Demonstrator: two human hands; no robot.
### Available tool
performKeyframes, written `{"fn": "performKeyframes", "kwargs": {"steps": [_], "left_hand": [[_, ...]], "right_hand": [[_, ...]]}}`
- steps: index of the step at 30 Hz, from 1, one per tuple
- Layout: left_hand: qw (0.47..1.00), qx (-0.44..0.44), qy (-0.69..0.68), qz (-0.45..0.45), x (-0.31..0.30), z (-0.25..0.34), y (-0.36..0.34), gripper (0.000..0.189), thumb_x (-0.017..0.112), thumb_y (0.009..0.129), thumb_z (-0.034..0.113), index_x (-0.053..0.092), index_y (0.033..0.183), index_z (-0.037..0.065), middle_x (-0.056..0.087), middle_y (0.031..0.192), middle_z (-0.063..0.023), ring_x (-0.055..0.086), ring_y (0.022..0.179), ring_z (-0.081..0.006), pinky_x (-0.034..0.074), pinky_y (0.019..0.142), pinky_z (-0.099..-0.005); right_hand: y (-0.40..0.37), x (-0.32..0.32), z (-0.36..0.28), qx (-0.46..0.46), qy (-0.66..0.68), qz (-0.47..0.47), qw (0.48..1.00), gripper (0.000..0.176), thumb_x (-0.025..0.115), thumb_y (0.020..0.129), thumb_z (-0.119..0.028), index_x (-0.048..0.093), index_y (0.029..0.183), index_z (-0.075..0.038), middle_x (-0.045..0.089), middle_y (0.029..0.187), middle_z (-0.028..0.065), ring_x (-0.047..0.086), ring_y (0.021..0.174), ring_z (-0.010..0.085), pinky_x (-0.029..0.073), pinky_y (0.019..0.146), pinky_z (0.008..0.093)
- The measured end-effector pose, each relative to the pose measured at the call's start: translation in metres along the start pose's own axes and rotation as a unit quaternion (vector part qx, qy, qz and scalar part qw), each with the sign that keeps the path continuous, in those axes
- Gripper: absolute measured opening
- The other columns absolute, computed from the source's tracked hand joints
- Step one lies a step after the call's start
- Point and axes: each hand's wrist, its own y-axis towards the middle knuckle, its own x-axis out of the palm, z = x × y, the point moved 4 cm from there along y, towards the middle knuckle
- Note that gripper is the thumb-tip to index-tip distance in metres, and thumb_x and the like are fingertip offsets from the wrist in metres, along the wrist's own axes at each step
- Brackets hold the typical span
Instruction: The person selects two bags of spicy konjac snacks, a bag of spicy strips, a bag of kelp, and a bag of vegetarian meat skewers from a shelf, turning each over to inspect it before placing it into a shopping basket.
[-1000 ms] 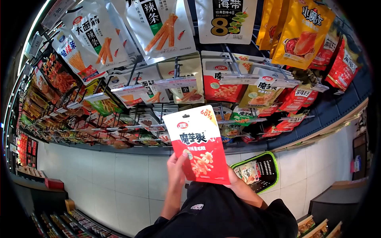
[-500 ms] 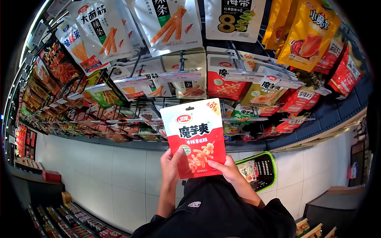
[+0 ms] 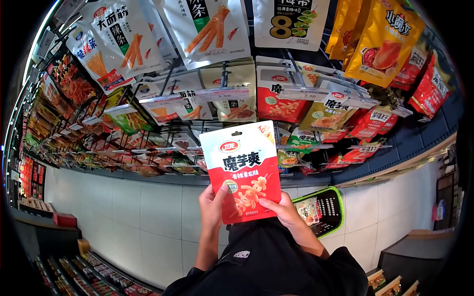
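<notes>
A red and white snack bag [image 3: 241, 170] faces the camera upright in front of my body, held between both hands. My left hand [image 3: 213, 204] grips its lower left edge, thumb on the front. On the lower right edge my right hand [image 3: 282, 208] is closed the same way, its thumb pressed on the red part. The other fingers of both hands are hidden behind the bag. Just beyond its top edge, similar red and white bags [image 3: 281, 101] hang on the rack.
Racks of hanging snack bags curve across the front, with white bags [image 3: 207, 32] and yellow bags [image 3: 382, 44] nearest. A black basket with a green rim [image 3: 341, 209] stands on the tiled floor at my right, holding packets [image 3: 308, 212]. Low shelves [image 3: 94, 271] are at the lower left.
</notes>
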Motion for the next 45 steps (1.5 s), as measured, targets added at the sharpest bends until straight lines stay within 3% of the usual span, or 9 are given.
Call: {"fn": "performKeyframes", "kwargs": {"steps": [23,36,40,43,45], "left_hand": [[1.0,0.006,-0.002,0.006,-0.018,0.007,0.001,0.023,0.051,0.091,0.011,0.056,0.106,-0.006,0.063,0.099,-0.0082,0.058,0.085,-0.0098,0.046,0.076,-0.024],[0.995,-0.076,0.04,0.041,-0.067,-0.009,0.011,0.026,0.054,0.091,0.018,0.06,0.1,-0.005,0.063,0.096,-0.0081,0.057,0.085,-0.0102,0.043,0.078,-0.0238],[0.99,-0.113,0.089,0.003,-0.062,-0.028,0.023,0.024,0.057,0.089,0.018,0.061,0.097,-0.004,0.064,0.092,-0.0069,0.056,0.082,-0.0089,0.043,0.076,-0.0234],[0.977,-0.133,0.149,-0.071,-0.035,-0.039,0.036,0.023,0.057,0.089,0.017,0.061,0.098,-0.004,0.064,0.092,-0.0071,0.056,0.083,-0.0094,0.043,0.077,-0.0241],[0.967,-0.13,0.18,-0.127,-0.009,-0.05,0.038,0.026,0.057,0.088,0.02,0.06,0.1,-0.003,0.062,0.086,-0.0058,0.055,0.077,-0.01,0.042,0.069,-0.0229]], "right_hand": [[0.007,0.014,0.008,-0.01,-0.029,0.003,1.0,0.03,0.063,0.083,-0.006,0.055,0.111,0.003,0.062,0.105,0.0079,0.059,0.093,0.0127,0.047,0.082,0.0273],[0.009,0.02,0.032,0.056,-0.088,0.023,0.994,0.034,0.065,0.083,-0.012,0.055,0.112,0.003,0.062,0.105,0.0061,0.057,0.093,0.0112,0.047,0.081,0.0263],[-0.008,-0.004,0.034,0.089,-0.153,0.032,0.984,0.036,0.067,0.082,-0.016,0.056,0.112,0.002,0.063,0.103,0.0052,0.056,0.093,0.0093,0.045,0.082,0.0258],[-0.021,-0.032,0.031,0.047,-0.102,0.112,0.987,0.04,0.069,0.081,-0.016,0.055,0.113,0.002,0.062,0.105,0.0055,0.056,0.095,0.0096,0.046,0.083,0.0263],[-0.033,-0.056,0.03,0.006,-0.034,0.166,0.985,0.043,0.07,0.078,-0.012,0.052,0.115,0.002,0.062,0.104,0.0063,0.057,0.094,0.0104,0.046,0.083,0.026]]}}
